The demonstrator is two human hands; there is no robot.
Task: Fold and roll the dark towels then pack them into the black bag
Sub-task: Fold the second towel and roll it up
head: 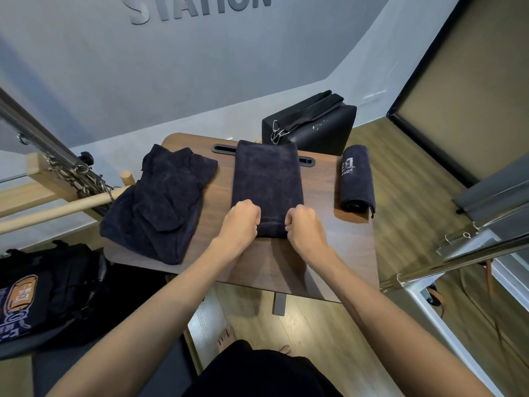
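A dark towel folded into a long strip point(266, 179) lies in the middle of the small wooden table point(337, 242), running away from me. My left hand point(242, 220) and my right hand point(305, 224) grip its near end, fingers curled round the first turn of a roll. A rolled dark towel with white lettering point(356, 179) lies at the table's right edge. Loose dark towels point(160, 202) are piled on the left side. The black bag point(312, 121) stands behind the table's far right corner, its strap lying across the top.
A dark backpack with an orange patch point(43, 296) sits low on the left. Wooden bars and metal springs point(65, 173) of exercise equipment stand at the left, a metal frame point(458, 253) at the right. A grey wall runs behind. My bare feet point(226, 336) are under the table.
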